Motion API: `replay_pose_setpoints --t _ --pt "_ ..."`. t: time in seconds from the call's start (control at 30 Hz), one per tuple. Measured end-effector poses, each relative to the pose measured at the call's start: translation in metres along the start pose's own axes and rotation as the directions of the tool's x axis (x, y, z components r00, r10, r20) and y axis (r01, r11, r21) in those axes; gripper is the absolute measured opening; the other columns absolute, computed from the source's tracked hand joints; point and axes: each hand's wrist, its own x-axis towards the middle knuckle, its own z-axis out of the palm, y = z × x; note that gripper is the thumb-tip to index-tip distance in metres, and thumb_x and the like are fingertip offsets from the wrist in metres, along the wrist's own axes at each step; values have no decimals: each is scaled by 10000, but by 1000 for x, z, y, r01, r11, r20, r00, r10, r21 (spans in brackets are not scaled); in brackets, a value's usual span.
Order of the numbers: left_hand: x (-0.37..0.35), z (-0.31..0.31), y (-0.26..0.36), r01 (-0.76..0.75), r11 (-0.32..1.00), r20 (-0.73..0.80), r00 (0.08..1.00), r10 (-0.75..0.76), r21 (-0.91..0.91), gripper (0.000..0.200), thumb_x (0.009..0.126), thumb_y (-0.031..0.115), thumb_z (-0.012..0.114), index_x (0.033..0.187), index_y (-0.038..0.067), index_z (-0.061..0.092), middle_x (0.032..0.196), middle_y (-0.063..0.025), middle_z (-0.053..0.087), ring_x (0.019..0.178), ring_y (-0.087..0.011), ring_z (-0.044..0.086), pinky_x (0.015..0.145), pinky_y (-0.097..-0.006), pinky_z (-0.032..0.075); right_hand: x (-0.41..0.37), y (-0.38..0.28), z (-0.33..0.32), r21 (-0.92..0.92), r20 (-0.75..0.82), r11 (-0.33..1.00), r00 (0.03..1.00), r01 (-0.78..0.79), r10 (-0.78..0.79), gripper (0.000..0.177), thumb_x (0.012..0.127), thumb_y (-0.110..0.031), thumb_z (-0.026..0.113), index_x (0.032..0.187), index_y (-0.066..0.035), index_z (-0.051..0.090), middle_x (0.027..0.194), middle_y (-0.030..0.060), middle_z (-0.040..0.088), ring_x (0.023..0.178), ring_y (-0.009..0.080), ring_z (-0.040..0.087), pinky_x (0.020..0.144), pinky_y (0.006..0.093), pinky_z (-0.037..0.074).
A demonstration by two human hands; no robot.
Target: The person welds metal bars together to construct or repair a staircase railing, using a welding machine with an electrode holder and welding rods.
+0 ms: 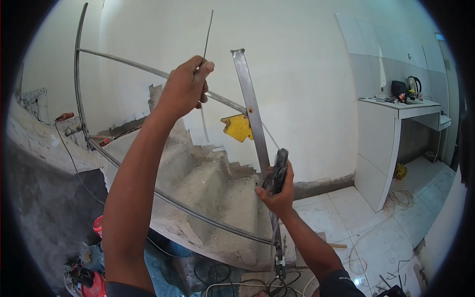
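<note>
My left hand is raised at upper centre, its fingers pinched round a thin metal rod that points upward. Lower right, my right hand grips a black electrode holder, from which another thin rod slants up to the left. Close to that hand stands an upright flat metal post. A yellow angle magnet sits against the post, just under a thin metal bar that meets it. A curved metal rail runs low to the post's lower part.
Rough concrete steps rise behind the metal frame. A white counter with a kettle stands at the right. Coiled cable lies on the tiled floor. Cables, a red bucket and blue plastic sheeting are below.
</note>
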Motion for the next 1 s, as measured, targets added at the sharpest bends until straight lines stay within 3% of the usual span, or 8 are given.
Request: replay_pose_setpoints --t 0.07,0.1,0.23,0.33,0.47,0.8,0.83,1.0 --pt "8 6 -11 -4 969 128 991 37 -248 305 1068 247 499 1254 23 589 788 -25 577 701 -112 622 589 -293 554 4 -3 5 8 -11 1000 1000 5 -5 1149 689 -292 919 1544 44 229 1151 161 655 886 210 678 747 299 571" --pt "7 6 -11 -22 969 169 983 65 -247 316 1047 128 518 1315 -39 545 914 -80 608 781 -160 671 684 -315 617 6 -2 7 -42 -11 998 999 40 -40 1149 686 -309 922 1536 57 240 1158 182 663 908 220 691 748 306 579" --pt "7 14 -19 -35 944 285 949 134 -328 410 1025 96 558 1416 -23 533 994 -110 653 850 -186 700 794 -316 624 14 -2 10 -160 32 986 999 45 -41 1154 700 -269 907 1559 4 187 1273 204 647 1002 229 700 798 304 590" --pt "15 19 -25 -40 921 196 973 125 -387 387 1030 180 594 1372 1 589 1053 -100 680 945 -192 708 865 -327 617 17 -2 13 -161 -18 982 995 99 -103 1155 683 -367 920 1508 105 265 1094 210 690 934 281 729 795 353 598" --pt "21 24 -20 47 905 136 991 12 -422 346 1031 188 600 1319 -1 630 1121 -132 697 983 -210 717 855 -318 615 20 -2 12 -203 -12 972 992 120 -125 1147 689 -375 916 1507 106 271 1073 211 694 914 288 732 796 357 598" --pt "60 74 -43 -148 795 30 978 205 -588 310 996 50 595 1298 -19 615 1067 -139 715 939 -211 733 828 -308 623 15 4 10 -191 0 980 999 49 -50 1138 698 -354 916 1522 79 264 1090 199 694 955 274 725 812 345 588" --pt "61 74 -39 -99 829 91 980 177 -550 331 1023 83 580 1344 2 585 1181 -165 693 1043 -236 713 915 -344 616 17 3 10 -167 -5 985 999 36 -37 1133 701 -354 915 1521 78 263 1080 190 694 947 267 726 806 343 589" --pt "82 89 -43 -75 829 98 983 154 -555 322 1031 117 586 1334 5 593 1146 -146 702 1010 -212 718 936 -329 624 16 7 12 -146 -25 988 999 43 -47 1114 708 -353 909 1516 74 271 1040 162 697 902 246 731 761 325 598"
